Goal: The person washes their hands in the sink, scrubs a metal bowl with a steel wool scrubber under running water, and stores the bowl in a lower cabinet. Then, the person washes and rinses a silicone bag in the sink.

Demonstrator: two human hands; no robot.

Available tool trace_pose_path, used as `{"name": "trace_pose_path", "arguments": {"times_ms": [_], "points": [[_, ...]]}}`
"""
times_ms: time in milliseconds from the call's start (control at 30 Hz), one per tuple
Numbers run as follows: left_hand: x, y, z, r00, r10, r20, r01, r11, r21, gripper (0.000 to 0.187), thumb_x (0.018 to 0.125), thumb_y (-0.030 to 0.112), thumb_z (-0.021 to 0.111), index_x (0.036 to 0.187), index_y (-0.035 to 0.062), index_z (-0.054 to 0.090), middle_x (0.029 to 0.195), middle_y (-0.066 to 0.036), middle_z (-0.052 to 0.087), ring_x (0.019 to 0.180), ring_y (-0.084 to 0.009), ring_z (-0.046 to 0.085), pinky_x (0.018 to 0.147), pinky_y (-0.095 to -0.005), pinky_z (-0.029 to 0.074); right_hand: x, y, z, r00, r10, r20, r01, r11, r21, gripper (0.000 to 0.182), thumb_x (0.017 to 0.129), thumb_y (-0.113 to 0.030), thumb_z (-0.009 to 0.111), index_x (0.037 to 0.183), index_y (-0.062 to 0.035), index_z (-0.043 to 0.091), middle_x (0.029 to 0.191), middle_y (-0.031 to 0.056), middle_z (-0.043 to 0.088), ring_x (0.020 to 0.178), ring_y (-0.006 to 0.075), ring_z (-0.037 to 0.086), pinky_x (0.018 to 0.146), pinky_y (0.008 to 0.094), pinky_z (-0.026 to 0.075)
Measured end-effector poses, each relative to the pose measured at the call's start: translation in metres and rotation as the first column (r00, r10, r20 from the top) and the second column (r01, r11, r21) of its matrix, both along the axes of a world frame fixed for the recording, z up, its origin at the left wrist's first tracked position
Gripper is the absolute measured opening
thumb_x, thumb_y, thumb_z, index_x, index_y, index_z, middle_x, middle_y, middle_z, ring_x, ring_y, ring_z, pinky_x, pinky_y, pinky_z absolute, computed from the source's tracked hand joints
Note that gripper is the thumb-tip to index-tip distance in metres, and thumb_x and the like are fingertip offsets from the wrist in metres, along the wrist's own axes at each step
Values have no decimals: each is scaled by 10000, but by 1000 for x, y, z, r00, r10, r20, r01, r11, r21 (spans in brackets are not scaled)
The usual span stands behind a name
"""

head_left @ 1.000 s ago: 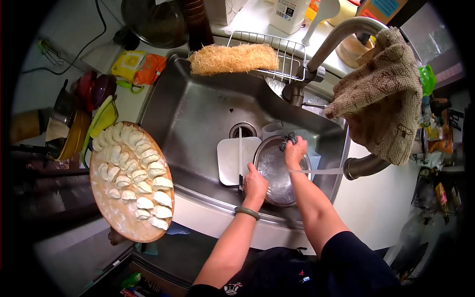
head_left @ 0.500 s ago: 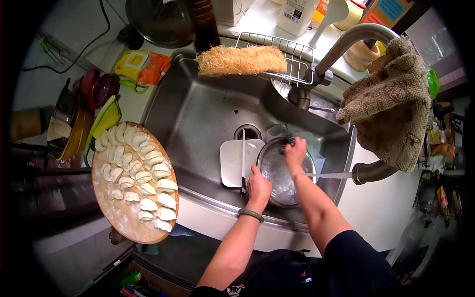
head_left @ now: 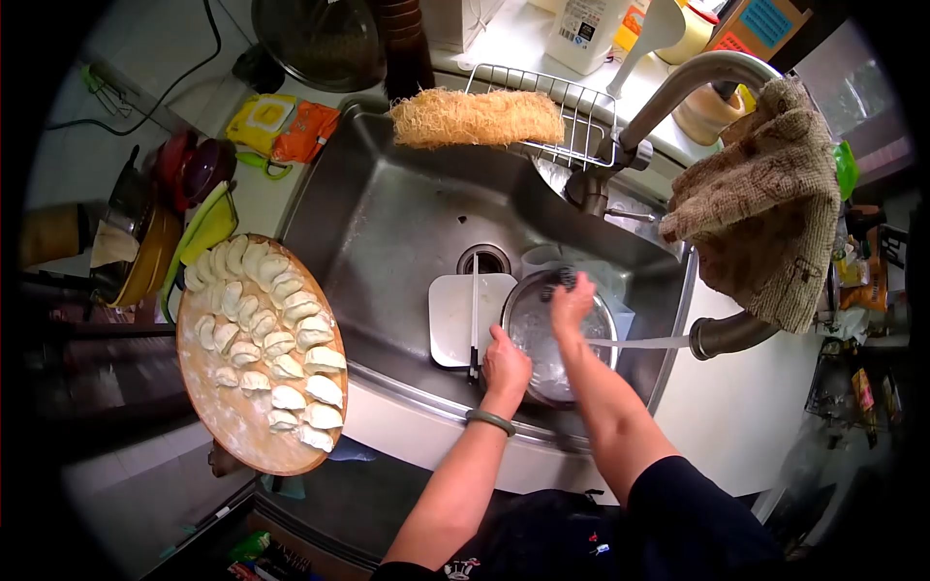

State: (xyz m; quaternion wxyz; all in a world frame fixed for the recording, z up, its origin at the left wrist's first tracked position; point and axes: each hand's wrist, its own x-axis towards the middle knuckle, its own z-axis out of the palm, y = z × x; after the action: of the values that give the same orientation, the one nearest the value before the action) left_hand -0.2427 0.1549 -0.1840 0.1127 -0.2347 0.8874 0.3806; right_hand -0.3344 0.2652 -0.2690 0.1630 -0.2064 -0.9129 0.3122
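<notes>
Left hand [head_left: 507, 370]: closed on the rim of the metal bowl [head_left: 538, 339], in the sink [head_left: 387, 213].
White tray [head_left: 450, 324]: just left of that hold; a swinging bowl could knock it.
Right hand [head_left: 573, 305]: gripping the dark scrubber [head_left: 559, 279], ahead of your left.
Water stream [head_left: 639, 343]: at your right wrist; slick metal could slip under hard scrubbing.
Dumplings [head_left: 288, 398]: well left; splashes could wet them.

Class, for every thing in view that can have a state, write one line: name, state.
Curved grey metal faucet: running.
Round silver metal bowl: wet inside, left hand at its rim.
Dark mesh scrubber: held in right hand.
Brown textured cloth: draped over faucet.
Pale crescent dumplings: folded shut, on floured tan wooden board.
White rectangular dish: slim white utensil across it.
</notes>
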Motion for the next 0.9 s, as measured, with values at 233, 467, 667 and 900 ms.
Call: {"name": "trace_pose_path", "arguments": {"times_ms": [233, 467, 667, 900], "points": [[1, -1, -3, 1000, -22, -5, 22, 1000, -1, 313, 712, 2, 500, 972, -53, 336, 715, -281, 555, 697, -446, 555, 651, -503, 437, 16, -23, -26, 986, 147, -80, -166, 920, -356, 203, 621, -17, 537, 822, 1, 517, 782, 179, 542, 736, 323, 531, 697, 401, 420], [-6, -9, -1, 1000, 13, -29, -12, 1000, 8, 244, 852, 168, 428, 978, -28, 355, 750, -284, 563, 703, -465, 542, 639, -525, 419, 61, -39, -31, 867, 484, 117, -203, 558, -805, 239, 646, -55, 608, 866, 25, 562, 731, 130, 598, 672, 175, 532, 648, 311, 435], [-6, -10, 3, 998, -17, -59, 15, 1000, -26, 224, 872, 211, 439, 956, 10, 389, 714, -255, 572, 704, -446, 554, 622, -522, 417, 121, 48, 21, 158, 682, 714, -847, 465, -258, 314, 626, -150, 634, 937, -100, 642, 932, 165, 604, 803, 323, 603, 688, 399, 488], [-4, -15, 6, 995, -95, -15, 94, 993, -67, 208, 874, 217, 440, 947, 27, 402, 719, -247, 582, 711, -438, 565, 626, -517, 427, 37, 38, 11, 794, 431, 428, -481, 877, 10, 413, 680, -130, 643, 1038, 27, 511, 874, 209, 592, 743, 308, 609, 605, 369, 498]]}}
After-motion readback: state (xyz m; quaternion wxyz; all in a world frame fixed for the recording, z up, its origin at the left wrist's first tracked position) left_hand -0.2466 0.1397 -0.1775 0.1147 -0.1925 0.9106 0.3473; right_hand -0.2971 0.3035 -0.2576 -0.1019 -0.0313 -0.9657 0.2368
